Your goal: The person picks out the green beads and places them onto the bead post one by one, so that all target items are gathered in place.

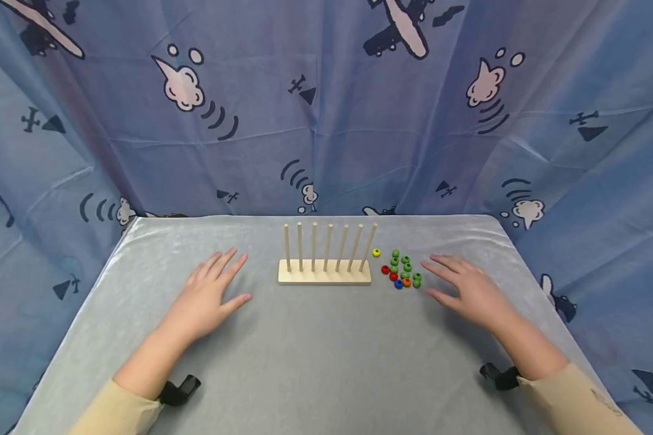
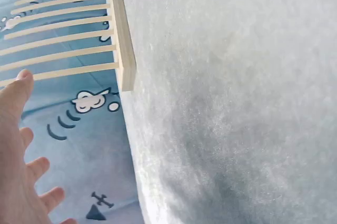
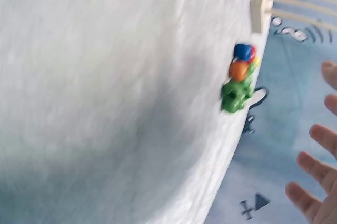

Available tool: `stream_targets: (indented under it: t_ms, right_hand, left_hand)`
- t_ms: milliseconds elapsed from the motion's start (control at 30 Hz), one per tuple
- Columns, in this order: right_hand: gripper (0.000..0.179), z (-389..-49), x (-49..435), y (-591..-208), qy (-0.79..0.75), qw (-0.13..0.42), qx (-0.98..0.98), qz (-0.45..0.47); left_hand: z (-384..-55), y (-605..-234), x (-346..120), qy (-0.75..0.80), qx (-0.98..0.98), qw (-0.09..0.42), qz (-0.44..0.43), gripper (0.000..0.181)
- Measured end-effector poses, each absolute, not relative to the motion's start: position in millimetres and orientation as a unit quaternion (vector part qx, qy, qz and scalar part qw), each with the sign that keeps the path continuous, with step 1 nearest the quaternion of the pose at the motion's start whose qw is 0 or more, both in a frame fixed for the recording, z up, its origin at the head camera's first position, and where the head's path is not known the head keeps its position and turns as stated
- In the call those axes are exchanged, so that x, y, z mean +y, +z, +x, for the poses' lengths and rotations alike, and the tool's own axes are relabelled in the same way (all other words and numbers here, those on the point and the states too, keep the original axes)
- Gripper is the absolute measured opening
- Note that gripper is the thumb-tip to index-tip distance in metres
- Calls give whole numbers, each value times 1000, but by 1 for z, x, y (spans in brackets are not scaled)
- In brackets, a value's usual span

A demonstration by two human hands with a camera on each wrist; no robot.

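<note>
A pale wooden rack (image 1: pixel 324 277) with several upright pegs stands near the middle of the table. Just to its right lies a loose group of small round beads: several green beads (image 1: pixel 407 267), two red beads (image 1: pixel 385 270), and single yellow (image 1: pixel 376 252), blue (image 1: pixel 398 284) and orange (image 1: pixel 407 282) ones. Left of the rack, my left hand (image 1: pixel 204 299) hovers with fingers spread and holds nothing. My right hand (image 1: pixel 470 290) is held palm down to the right of the beads, fingers extended and apart from them. In the right wrist view the blue bead (image 3: pixel 243 52) overlaps a red one.
A silvery-grey cloth covers the table (image 1: pixel 315 350). Behind it and at both sides hangs a blue curtain (image 1: pixel 326 121) printed with planes and clouds. Black wrist straps (image 1: pixel 179 390) sit at both sleeve cuffs.
</note>
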State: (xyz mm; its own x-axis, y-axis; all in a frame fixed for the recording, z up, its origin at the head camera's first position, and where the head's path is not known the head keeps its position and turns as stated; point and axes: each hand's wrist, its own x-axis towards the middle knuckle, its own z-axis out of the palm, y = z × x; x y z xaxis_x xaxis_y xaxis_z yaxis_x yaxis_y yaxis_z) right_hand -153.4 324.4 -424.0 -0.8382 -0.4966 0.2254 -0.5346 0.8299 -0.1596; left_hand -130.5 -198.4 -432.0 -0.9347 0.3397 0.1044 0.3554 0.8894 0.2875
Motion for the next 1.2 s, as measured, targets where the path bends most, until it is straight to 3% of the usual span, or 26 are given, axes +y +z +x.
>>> stream_targets:
  t_ms: [267, 700, 1200]
  right_hand:
    - [42, -179, 338, -437, 138, 40, -951, 274]
    - [35, -205, 339, -448, 149, -55, -957, 242]
    - [29, -218, 333, -457, 142, -72, -956, 248]
  left_hand:
    - [-161, -441, -193, -219, -965, -27, -143, 85]
    - [-208, -463, -173, -307, -929, -124, -164, 75]
    - [-226, -474, -160, -309, -921, -181, -151, 75]
